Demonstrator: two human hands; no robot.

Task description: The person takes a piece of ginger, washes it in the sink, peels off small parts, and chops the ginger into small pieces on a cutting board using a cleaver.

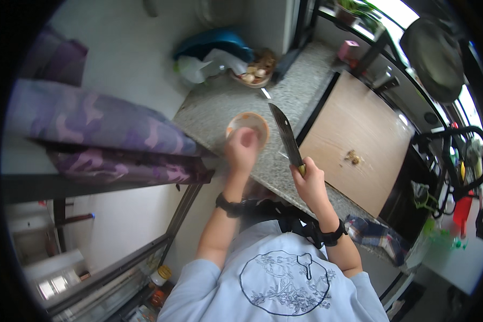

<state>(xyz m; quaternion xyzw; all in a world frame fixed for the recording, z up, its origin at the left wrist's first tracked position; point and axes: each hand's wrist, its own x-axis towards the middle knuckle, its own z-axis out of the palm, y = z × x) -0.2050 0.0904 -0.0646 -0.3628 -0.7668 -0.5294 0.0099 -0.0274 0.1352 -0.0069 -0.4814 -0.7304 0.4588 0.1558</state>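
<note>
My left hand (243,147) is blurred over a small bowl with an orange rim (261,118) on the granite counter; whether its fingers hold anything is hidden. In my right hand (310,179) is a kitchen knife (285,135), gripped by its handle, the broad dark blade pointing up and away from me. The knife is between the bowl and a large wooden cutting board (354,120). A small heap of brownish-yellow scraps (352,157) lies on the board, apart from both hands.
A basket of garlic bulbs (254,76) and a blue container (217,42) stand at the counter's back. A frying pan (432,60) hangs at the upper right. Purple camouflage-patterned fabric (120,129) extends from the left. A checked cloth (376,237) lies at the counter's near edge.
</note>
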